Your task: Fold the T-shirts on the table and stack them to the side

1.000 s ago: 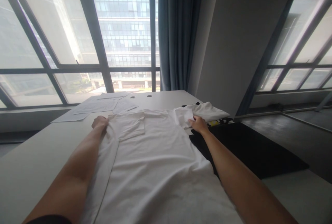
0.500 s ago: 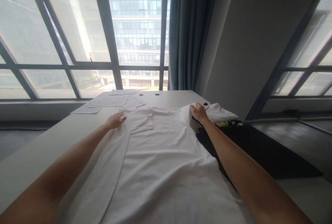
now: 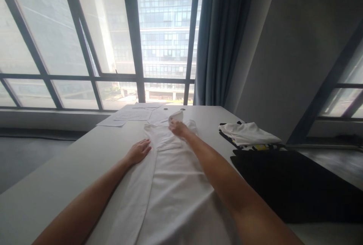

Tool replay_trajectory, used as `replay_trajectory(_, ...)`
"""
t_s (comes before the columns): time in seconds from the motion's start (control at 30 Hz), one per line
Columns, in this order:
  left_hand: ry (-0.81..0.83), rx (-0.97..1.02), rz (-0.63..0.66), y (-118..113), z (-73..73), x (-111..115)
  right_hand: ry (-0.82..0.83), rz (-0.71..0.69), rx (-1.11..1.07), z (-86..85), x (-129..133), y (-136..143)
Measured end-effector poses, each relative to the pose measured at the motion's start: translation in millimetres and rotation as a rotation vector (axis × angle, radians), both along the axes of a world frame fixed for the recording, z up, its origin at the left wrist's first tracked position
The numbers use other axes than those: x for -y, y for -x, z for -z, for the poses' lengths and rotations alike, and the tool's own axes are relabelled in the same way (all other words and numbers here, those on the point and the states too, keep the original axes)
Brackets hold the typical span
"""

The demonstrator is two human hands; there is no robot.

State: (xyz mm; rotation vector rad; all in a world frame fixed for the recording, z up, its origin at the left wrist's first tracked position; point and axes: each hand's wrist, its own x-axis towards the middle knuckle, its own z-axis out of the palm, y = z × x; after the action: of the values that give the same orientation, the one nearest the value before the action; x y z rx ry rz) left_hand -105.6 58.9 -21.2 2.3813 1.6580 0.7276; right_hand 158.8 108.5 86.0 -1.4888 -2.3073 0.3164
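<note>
Since 0.5 s ago: right hand (image 3: 178,128) has come in from the garment's right shoulder area to near the middle of its top, bringing fabric along. Left hand (image 3: 138,151) has slid down from the top left corner onto the left edge. View has shifted too; window and curtain sit further right in frame.

Clock refs = picture, centred on right hand.

Right: fingers closed on a bit of the white garment (image 3: 178,184), a flap of it standing up just past the knuckles at 12. Thumb contact hidden, can't tell how firm. Rest of the garment runs from the grip down to 6, out of frame at the bottom; a long fold edge runs along its left part, toward 7.

Left: at 8, palm down, fingers extended and together, flat on the garment's edge, nothing gripped.

Further out, on the white table (image 3: 65,184): paper sheets (image 3: 133,115) overlapping at 10. Folded white cloth (image 3: 249,133) at 3, well apart from the garment, on top of dark patterned fabric (image 3: 262,147) with yellow showing. Black sheet-like item (image 3: 295,184) at 4. Beyond: window (image 3: 166,37) at 12, blue-grey curtain (image 3: 222,41) at 1.
</note>
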Motion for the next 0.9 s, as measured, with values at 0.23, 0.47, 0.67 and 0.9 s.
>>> replay_trajectory(0.23,-0.016,-0.054,-0.01,-4,2.5,2,0.075,-0.039,0.018,42.9,12,10)
replay_trajectory(0.47,0.039,-0.118,-0.032,-5,1.8,3,0.32,0.129,0.263,58.9,13,-50)
replay_trajectory(0.67,0.13,-0.215,-0.024,-13,-6.2,4,0.329,0.09,0.261,68.4,20,-53)
replay_trajectory(0.9,0.158,-0.276,-0.039,-46,-8.9,-19,0.346,0.142,0.313,70.2,-9,-77)
